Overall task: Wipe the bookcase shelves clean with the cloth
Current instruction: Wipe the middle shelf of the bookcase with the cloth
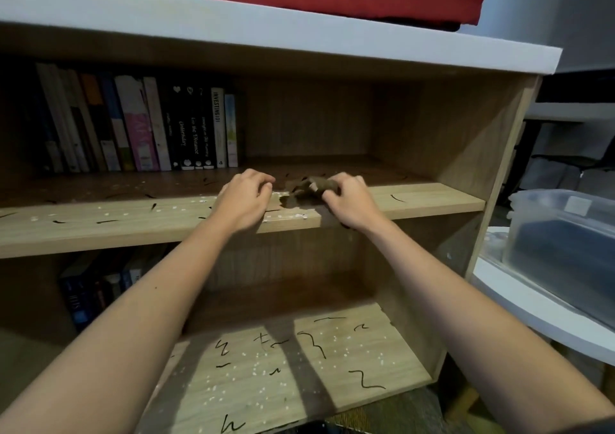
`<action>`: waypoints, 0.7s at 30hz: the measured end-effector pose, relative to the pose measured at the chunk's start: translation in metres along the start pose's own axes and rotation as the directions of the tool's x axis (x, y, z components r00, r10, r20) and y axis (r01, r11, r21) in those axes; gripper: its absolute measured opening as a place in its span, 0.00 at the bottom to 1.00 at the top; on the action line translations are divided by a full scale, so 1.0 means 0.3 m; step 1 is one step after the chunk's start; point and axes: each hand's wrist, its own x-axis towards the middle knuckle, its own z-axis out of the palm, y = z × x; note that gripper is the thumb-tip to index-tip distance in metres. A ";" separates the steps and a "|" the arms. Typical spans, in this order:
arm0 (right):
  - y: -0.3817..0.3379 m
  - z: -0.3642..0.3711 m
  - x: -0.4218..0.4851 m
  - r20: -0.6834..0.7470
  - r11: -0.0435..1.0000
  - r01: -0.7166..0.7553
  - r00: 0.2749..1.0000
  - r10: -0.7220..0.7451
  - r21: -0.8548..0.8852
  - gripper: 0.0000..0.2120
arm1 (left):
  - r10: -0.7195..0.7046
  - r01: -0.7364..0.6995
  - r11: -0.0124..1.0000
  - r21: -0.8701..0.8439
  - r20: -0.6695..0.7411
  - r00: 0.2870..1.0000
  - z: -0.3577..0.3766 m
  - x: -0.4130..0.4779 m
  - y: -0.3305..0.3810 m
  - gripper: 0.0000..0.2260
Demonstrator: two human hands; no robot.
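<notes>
Partly hidden brown cloth [314, 185] bunched in right hand [349, 199]; left hand [244, 197] curled, empty.

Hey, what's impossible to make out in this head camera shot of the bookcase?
- Crumpled brown cloth: right hand covers its right part.
- Left hand fingers: curled under, so contact with the cloth is unclear.
- Dark books on the lower shelf: in shadow, titles unreadable.
- Clear plastic bin: cut off by the right edge.

The light wood-grain laminate bookcase shelf [432, 200] looks smooth and matt. The crumpled brown cloth [316, 185] is soft. The translucent plastic bin [562, 234] looks glossy.
</notes>
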 end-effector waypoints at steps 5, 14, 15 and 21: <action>-0.018 0.004 -0.033 0.138 0.987 0.105 0.983 -0.121 0.122 0.07 | 0.020 -0.019 0.995 0.094 -0.009 1.000 0.016 -0.008 0.003 0.16; -0.008 -0.007 0.042 0.070 0.969 0.044 0.996 -0.063 0.242 0.06 | -0.077 0.073 0.997 0.036 0.111 0.991 0.007 0.006 0.007 0.18; -0.002 -0.020 0.069 -0.015 0.966 0.045 0.999 -0.043 0.255 0.07 | -0.092 0.089 0.996 0.032 0.128 0.987 0.007 0.007 0.006 0.19; 0.112 -0.019 0.295 -0.117 0.973 -0.204 0.969 0.216 0.108 0.14 | -0.113 0.115 0.991 -0.066 0.033 0.993 0.004 -0.005 -0.001 0.19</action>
